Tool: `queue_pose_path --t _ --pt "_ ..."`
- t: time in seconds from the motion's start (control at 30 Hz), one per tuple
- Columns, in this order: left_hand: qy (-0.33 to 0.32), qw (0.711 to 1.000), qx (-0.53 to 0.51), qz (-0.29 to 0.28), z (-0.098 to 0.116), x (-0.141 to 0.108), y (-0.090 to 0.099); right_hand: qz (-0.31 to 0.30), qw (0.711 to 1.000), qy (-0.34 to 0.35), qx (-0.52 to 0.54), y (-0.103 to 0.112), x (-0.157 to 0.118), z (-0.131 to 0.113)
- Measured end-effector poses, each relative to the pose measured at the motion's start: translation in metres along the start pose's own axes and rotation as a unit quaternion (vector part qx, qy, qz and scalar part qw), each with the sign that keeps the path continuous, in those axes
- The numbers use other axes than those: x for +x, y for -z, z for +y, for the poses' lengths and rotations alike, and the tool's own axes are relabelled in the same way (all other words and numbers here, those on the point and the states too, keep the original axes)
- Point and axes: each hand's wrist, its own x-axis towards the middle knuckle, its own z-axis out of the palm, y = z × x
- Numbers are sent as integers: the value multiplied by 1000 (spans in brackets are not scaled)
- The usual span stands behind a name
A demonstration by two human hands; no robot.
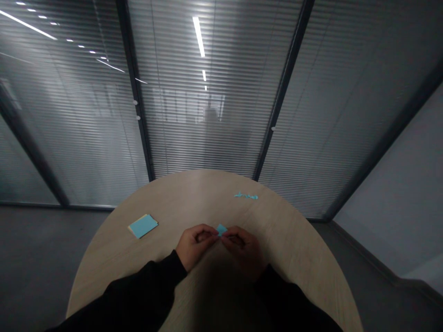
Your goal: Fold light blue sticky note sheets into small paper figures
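Observation:
Between my two hands, just above or on the table, is a small piece of blue paper. My left hand pinches its left side between thumb and fingers. On the opposite side, my right hand pinches it in the same way. The fingertips cover most of the paper, so its full shape is hidden. To the left lies a stack of paper sheets, blue on top with a yellow edge showing beneath. Farther back on the right sits a short row of small folded or crumpled blue paper pieces.
The round wooden table has its curved far edge close to a glass partition with blinds. Dark frame posts divide the glass. A pale wall stands at the right, and grey floor shows on the left.

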Motion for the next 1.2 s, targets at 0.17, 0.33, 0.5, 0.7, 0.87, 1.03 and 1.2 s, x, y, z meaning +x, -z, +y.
queue_pose_path --t 0.17,0.33,0.5,0.7,0.87,1.03,1.2 --pt "35 999 -27 3 1 -1 -3 16 1000 -22 2 -1 0 4" --pt "45 997 -59 6 0 -1 -6 27 999 -18 -15 -2 0 9" --pt "42 995 -92 7 -3 0 -7 33 999 -26 -16 -3 0 11" --pt "38 994 -103 2 -11 1 -7 36 998 -21 -45 -3 0 12" --pt "30 996 -90 -3 -11 2 -6 36 997 -11 -73 -3 0 10" --pt "20 997 -72 4 -8 2 -6 42 996 -13 -74 -3 -1 8" --pt "13 998 -58 3 -7 2 -7 40 997 -13 -66 -3 -1 11"
